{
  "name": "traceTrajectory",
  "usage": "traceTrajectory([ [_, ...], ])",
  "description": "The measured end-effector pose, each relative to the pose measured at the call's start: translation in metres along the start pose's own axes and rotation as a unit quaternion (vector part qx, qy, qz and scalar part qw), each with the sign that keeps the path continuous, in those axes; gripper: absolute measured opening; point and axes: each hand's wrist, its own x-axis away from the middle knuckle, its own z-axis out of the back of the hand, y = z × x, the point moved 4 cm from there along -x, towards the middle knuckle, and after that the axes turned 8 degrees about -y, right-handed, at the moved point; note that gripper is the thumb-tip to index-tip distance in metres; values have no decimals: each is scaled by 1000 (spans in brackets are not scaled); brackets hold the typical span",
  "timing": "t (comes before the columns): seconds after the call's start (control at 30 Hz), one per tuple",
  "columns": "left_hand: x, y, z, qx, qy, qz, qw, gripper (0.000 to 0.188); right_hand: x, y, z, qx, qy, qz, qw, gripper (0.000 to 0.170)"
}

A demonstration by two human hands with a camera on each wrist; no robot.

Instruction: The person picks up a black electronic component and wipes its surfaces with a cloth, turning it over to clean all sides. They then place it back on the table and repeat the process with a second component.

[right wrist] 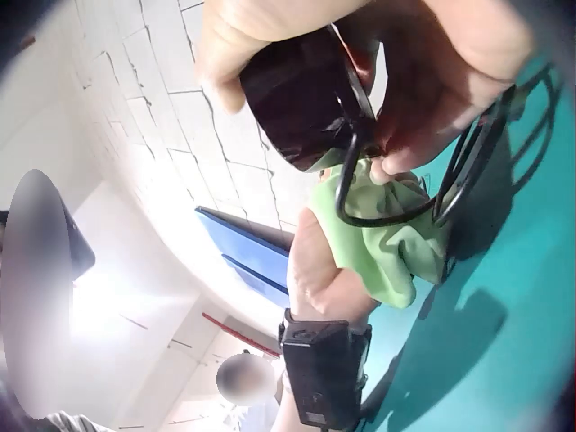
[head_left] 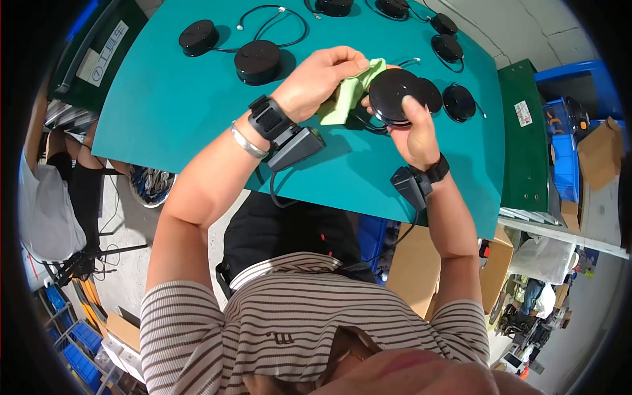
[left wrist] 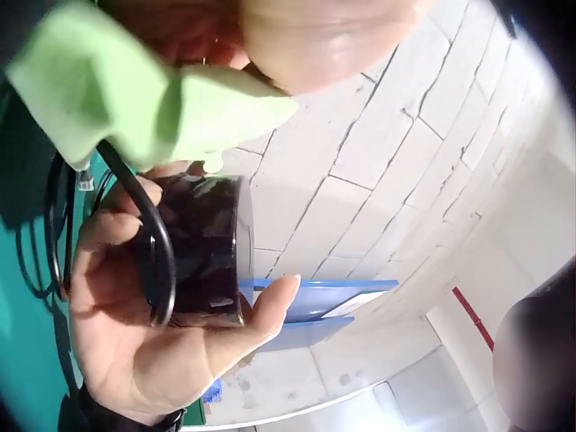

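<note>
Right hand [head_left: 419, 135]: gripping the black puck [head_left: 392, 92] above the green tabletop [head_left: 191, 108].
Left hand [head_left: 321, 80]: pinching the green cloth [head_left: 341, 108], hovering just left of the puck; contact is hiding from view.
Puck's broad face: pointing mostly upward.

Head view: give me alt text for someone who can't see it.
A person's right hand holds a round black disc over a green table, while the left hand pinches a light green cloth beside it. More black discs sit around the table. The person wears a striped shirt.
</note>
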Motion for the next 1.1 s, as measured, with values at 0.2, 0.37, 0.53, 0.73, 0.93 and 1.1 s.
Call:
traceTrajectory([
  [0.2, -1, 0, 9, 26, 39, -28, 999, 24, -2, -3, 0, -7, 6, -33, 999, 87],
  [0.37, -2, 2, 7, 23, 20, -49, 998, 24, -2, -5, -1, -42, -5, -47, 998, 90],
  [0.53, -2, 4, 4, 29, 9, -60, 998, 23, -4, 1, 6, -89, 0, -55, 995, 85],
  [0.73, -4, -1, 11, 5, 34, -80, 996, 21, -3, 4, 3, -126, 51, -106, 985, 73],
  [0.93, -5, 0, 12, -3, 31, -89, 996, 21, 1, 5, 9, -154, 58, -146, 975, 73],
  [1.1, -3, 2, 10, -46, 40, -78, 995, 23, -1, 1, 2, -197, 31, -123, 972, 64],
])
